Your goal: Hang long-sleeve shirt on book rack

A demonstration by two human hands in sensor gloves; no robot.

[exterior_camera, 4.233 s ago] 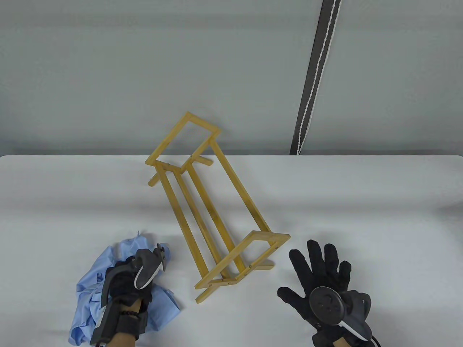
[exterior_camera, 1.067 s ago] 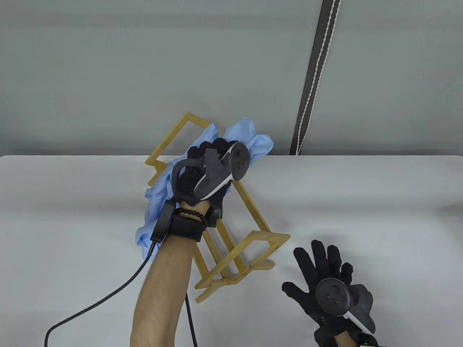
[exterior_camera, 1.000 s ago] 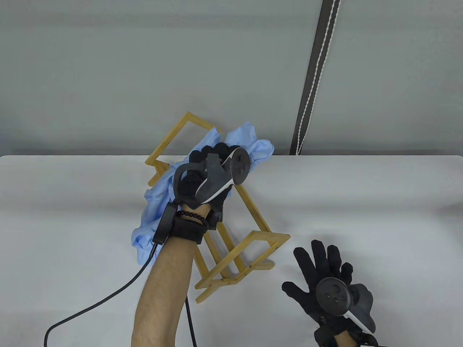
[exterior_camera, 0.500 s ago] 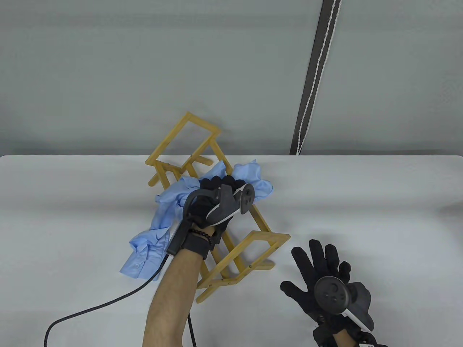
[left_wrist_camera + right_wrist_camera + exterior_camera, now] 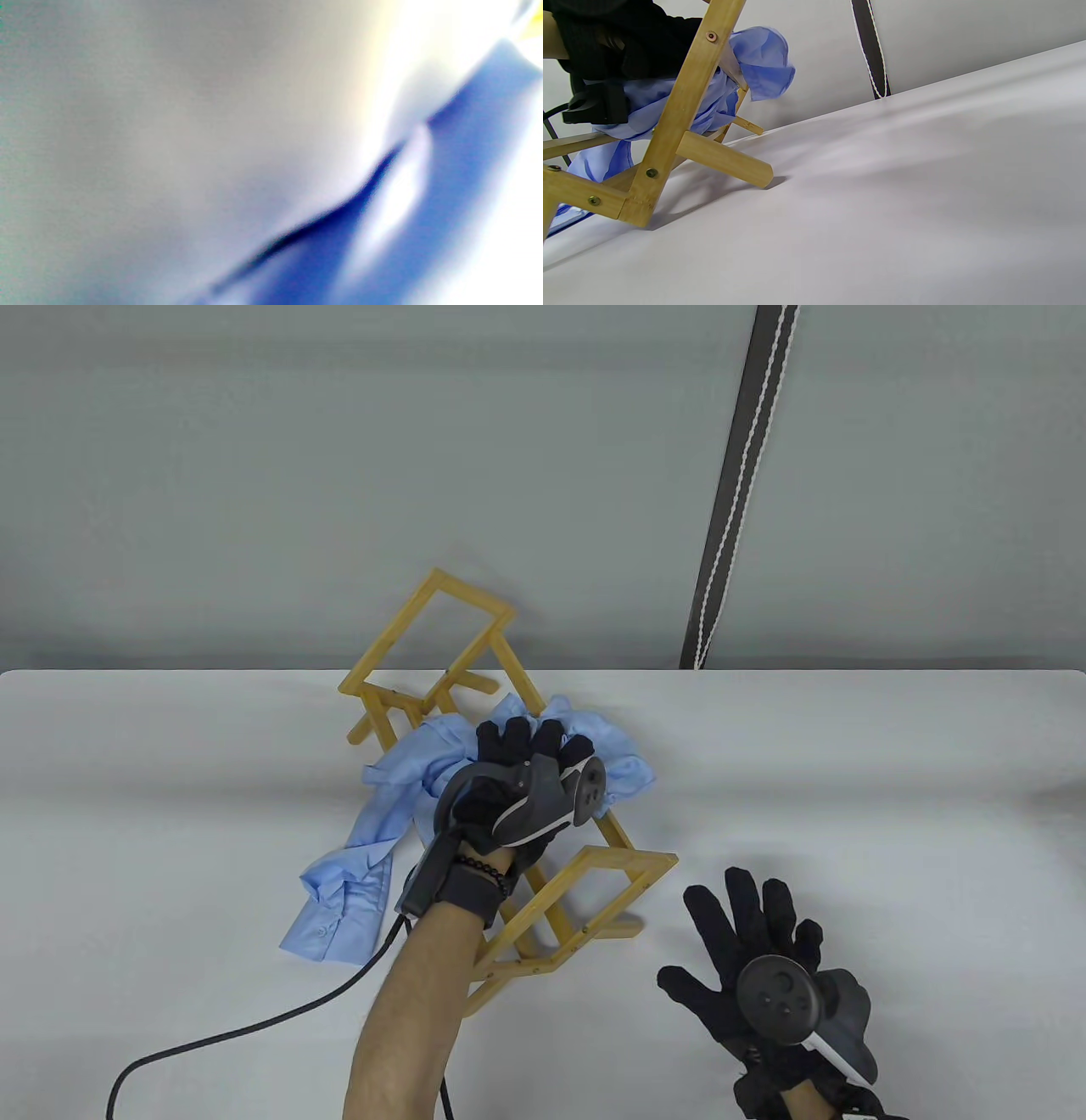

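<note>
Shirt (image 5: 386,814) draped over rack (image 5: 594,865) rails, tail trailing on desk (image 5: 848,780). My left hand (image 5: 509,789) rests on it, fingers seemingly loosened; right hand (image 5: 755,950) splayed, empty. Tidying left.

The shirt (image 5: 399,806) lies draped across the rack (image 5: 441,619) mid-counter (image 5: 891,780), trailing off its left side; the right hand (image 5: 751,959) rests right of the rack.

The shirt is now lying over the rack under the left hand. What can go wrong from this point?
1. Most of the shirt hangs off one side of the rack onto the table; once the left hand lifts, it may slide off.
2. The rack is light and open, and the right hand lies flat beside it, not steadying it, so pressing could shift it.
</note>
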